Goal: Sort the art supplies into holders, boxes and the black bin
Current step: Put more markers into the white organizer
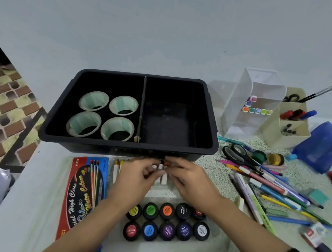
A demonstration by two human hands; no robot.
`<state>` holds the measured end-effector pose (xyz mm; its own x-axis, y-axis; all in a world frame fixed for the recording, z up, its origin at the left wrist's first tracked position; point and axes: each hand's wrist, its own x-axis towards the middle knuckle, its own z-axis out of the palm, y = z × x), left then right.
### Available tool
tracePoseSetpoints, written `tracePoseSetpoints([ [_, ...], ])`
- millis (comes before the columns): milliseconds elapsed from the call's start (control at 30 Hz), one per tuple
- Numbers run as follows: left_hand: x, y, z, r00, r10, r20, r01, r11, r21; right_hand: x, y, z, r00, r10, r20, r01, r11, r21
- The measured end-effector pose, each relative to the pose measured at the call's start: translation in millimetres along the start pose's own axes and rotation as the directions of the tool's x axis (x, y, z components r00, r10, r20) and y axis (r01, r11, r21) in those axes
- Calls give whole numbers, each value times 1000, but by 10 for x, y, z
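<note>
A black bin [209, 118] stands at the table's middle, with several tape rolls [102, 116] in its left half and a thin stick across its centre. Just in front of it lies a clear tray of small white paint tubes [116, 172]. My left hand [136, 178] and my right hand [188, 180] meet over that tray, fingers curled, pinching small tubes whose dark caps show between the fingertips. A red watercolour pack [83, 191] lies to the left. Round black poster-colour jars [167, 221] sit in two rows below my hands.
At the right lie scissors [238, 154], a heap of pens and markers [273, 190], two small tape rolls, an eraser and a glue bottle. Behind them stand a clear holder [252, 100], a cream desk organiser [293, 123] and a blue mesh pouch [324, 146]. The table's left edge drops to a tiled floor.
</note>
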<state>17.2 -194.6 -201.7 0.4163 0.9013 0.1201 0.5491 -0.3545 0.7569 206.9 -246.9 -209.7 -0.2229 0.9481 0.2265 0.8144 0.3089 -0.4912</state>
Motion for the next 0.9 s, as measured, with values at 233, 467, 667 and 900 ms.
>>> tracePoseSetpoints([
  [233, 59, -113, -47, 968, 226, 108, -249, 922, 297, 30, -122, -7, 996, 63, 67, -60, 997, -50],
  [467, 114, -83, -65, 963, 200, 182, -259, 879, 401, 62, -190, 45, 994, 99, 55, -92, 989, -112],
  [667, 107, -17, -89, 963, 153, 222, -231, 892, 389, 16, -140, -176, 977, 169, 129, -178, 982, 64],
  [900, 30, 298, 19, 953, 245, 177, -270, 954, 130, -425, 2, -640, 961, 251, -115, -225, 953, 205],
])
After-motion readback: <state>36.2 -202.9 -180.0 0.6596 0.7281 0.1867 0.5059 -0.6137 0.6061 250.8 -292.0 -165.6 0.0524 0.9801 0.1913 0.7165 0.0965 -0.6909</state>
